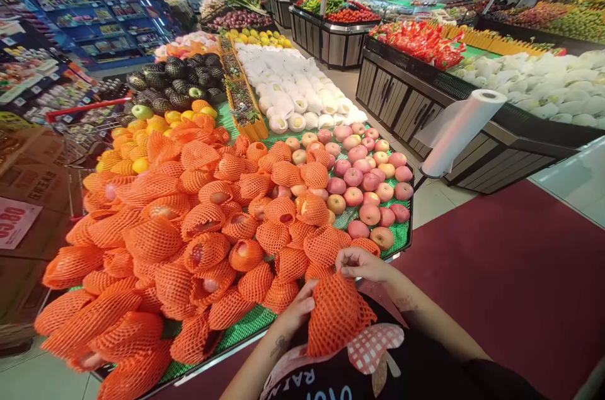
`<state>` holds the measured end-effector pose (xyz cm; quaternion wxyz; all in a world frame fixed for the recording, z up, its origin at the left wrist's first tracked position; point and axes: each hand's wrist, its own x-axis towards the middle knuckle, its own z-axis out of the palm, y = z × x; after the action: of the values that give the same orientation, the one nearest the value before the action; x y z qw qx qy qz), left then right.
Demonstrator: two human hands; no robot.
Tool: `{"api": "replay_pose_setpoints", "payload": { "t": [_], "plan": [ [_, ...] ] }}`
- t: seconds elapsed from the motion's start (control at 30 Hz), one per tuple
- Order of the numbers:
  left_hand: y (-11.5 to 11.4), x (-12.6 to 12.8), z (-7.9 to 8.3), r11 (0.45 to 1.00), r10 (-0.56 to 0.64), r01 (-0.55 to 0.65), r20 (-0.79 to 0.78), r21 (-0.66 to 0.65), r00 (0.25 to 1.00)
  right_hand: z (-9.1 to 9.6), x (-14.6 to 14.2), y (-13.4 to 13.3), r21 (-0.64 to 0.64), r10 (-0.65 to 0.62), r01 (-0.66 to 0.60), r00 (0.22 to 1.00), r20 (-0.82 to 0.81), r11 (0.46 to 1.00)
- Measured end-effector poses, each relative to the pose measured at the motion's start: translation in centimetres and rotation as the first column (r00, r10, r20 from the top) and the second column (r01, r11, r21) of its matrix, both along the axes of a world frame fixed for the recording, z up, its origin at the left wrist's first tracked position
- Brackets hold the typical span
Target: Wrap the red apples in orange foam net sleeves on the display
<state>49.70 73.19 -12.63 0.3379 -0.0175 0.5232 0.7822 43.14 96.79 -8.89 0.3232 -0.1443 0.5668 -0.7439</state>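
Note:
I hold an orange foam net sleeve (335,315) close to my body at the front edge of a fruit display. My left hand (297,308) grips the sleeve's left side with curled fingers. My right hand (362,262) pinches its top edge. Whether fruit is inside the sleeve is hidden. Just beyond my hands lies a big heap of apples in orange net sleeves (198,242), with bare pink apples (363,179) to the right on the green mat (401,233).
White-wrapped fruit (293,88), dark avocados (174,82) and yellow-orange citrus (142,135) fill the display further back. A plastic-bag roll (460,132) sticks out from the right-hand stand. A red cart (80,126) stands left. Dark red floor lies to the right.

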Motion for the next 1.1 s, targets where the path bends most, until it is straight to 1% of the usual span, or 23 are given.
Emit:
{"api": "replay_pose_setpoints", "payload": {
  "t": [0.07, 0.13, 0.23, 0.3, 0.33, 0.37, 0.4, 0.47, 0.53, 0.57, 0.63, 0.67, 0.7, 0.73, 0.8, 0.87, 0.9, 0.93, 0.97, 1.0, 1.03, 1.07, 1.1],
  "plan": [
    [0.0, -0.5, -0.2, 1.0, 0.021, -0.021, -0.003, -0.013, 1.0, -0.4, 0.1, -1.3, 0.003, -0.136, 0.136, 0.991, 0.015, 0.991],
    [0.1, -1.2, -0.6, 0.999, 0.031, -0.031, -0.007, -0.037, 0.999, -1.1, 0.1, -2.6, 0.014, -0.253, 0.253, 0.966, 0.047, 0.967],
    [-0.1, -2.4, -1.3, 0.994, 0.043, -0.044, -0.011, -0.097, 0.999, -2.0, 0.0, -3.5, 0.082, -0.338, 0.334, 0.94, 0.043, 0.939],
    [-0.4, -3.0, -1.8, 0.985, 0.079, -0.081, -0.02, -0.15, 0.997, -2.0, 0.0, -3.0, 0.165, -0.398, 0.393, 0.917, -0.002, 0.905],
    [-0.5, -3.2, -1.9, 0.979, 0.101, -0.104, -0.029, -0.177, 0.994, -1.8, 0.1, -2.5, 0.2, -0.406, 0.399, 0.914, -0.009, 0.895],
    [-0.6, -3.4, -2.0, 0.971, 0.121, -0.126, -0.039, -0.203, 0.992, -1.6, 0.2, -2.0, 0.222, -0.386, 0.373, 0.923, 0.013, 0.901],
    [-0.6, -3.6, -1.8, 0.963, 0.137, -0.145, -0.051, -0.226, 0.989, -1.3, 0.4, -1.5, 0.223, -0.338, 0.316, 0.939, 0.066, 0.922],
    [-0.4, -4.1, -1.2, 0.955, 0.138, -0.151, -0.07, -0.255, 0.988, -0.9, 0.8, -0.7, 0.177, -0.175, 0.141, 0.965, 0.193, 0.974],
    [0.0, -4.6, 0.0, 0.951, 0.041, -0.082, -0.142, -0.299, 0.989, -0.6, 1.2, -0.6, 0.142, -0.05, 0.015, 0.967, 0.251, 0.99],
    [0.3, -4.9, 0.6, 0.938, -0.038, -0.034, -0.203, -0.344, 0.978, -0.6, 1.4, -0.6, 0.148, -0.026, -0.012, 0.967, 0.253, 0.989],
    [0.8, -5.6, 1.7, 0.877, -0.209, 0.029, -0.327, -0.479, 0.921, -0.6, 1.5, -0.7, 0.195, -0.045, -0.002, 0.971, 0.237, 0.981],
    [0.9, -5.8, 2.1, 0.839, -0.267, 0.025, -0.371, -0.543, 0.889, -0.6, 1.4, -0.7, 0.226, -0.076, 0.023, 0.969, 0.233, 0.974],
    [1.0, -6.1, 2.4, 0.811, -0.291, 0.004, -0.398, -0.584, 0.87, -0.7, 1.3, -0.6, 0.262, -0.11, 0.048, 0.968, 0.228, 0.964],
    [1.1, -6.4, 2.6, 0.799, -0.287, -0.022, -0.413, -0.602, 0.864, -0.7, 1.1, -0.4, 0.3, -0.145, 0.076, 0.966, 0.214, 0.951],
    [1.0, -6.8, 2.7, 0.809, -0.212, -0.097, -0.441, -0.58, 0.872, -0.8, 0.4, 0.3, 0.33, -0.18, 0.115, 0.968, 0.177, 0.937],
    [0.7, -7.4, 3.0, 0.835, -0.075, -0.213, -0.489, -0.507, 0.869, -1.1, -0.5, 1.0, 0.274, -0.181, 0.142, 0.976, 0.124, 0.951],
    [0.6, -7.6, 3.2, 0.843, -0.002, -0.274, -0.514, -0.462, 0.858, -1.2, -1.0, 1.3, 0.239, -0.206, 0.181, 0.975, 0.083, 0.954],
    [0.3, -7.9, 3.4, 0.847, 0.061, -0.326, -0.534, -0.419, 0.843, -1.4, -1.6, 1.6, 0.224, -0.265, 0.252, 0.964, 0.027, 0.941],
    [0.1, -8.2, 3.7, 0.848, 0.111, -0.365, -0.544, -0.385, 0.832, -1.6, -2.1, 1.8, 0.247, -0.351, 0.352, 0.935, -0.05, 0.903],
    [-0.3, -8.4, 4.0, 0.847, 0.144, -0.388, -0.546, -0.363, 0.825, -1.8, -2.7, 2.0, 0.304, -0.449, 0.472, 0.881, -0.147, 0.827],
    [-0.6, -8.6, 4.3, 0.844, 0.162, -0.401, -0.544, -0.356, 0.823, -2.1, -3.2, 2.1, 0.372, -0.527, 0.589, 0.808, -0.261, 0.718],
    [-0.9, -8.7, 4.5, 0.837, 0.173, -0.414, -0.544, -0.358, 0.821, -2.4, -3.7, 2.1, 0.425, -0.567, 0.682, 0.731, -0.379, 0.595],
    [-1.3, -8.8, 4.6, 0.829, 0.178, -0.423, -0.545, -0.366, 0.82, -2.8, -4.3, 2.1, 0.453, -0.57, 0.749, 0.662, -0.487, 0.483]
  ]
}}
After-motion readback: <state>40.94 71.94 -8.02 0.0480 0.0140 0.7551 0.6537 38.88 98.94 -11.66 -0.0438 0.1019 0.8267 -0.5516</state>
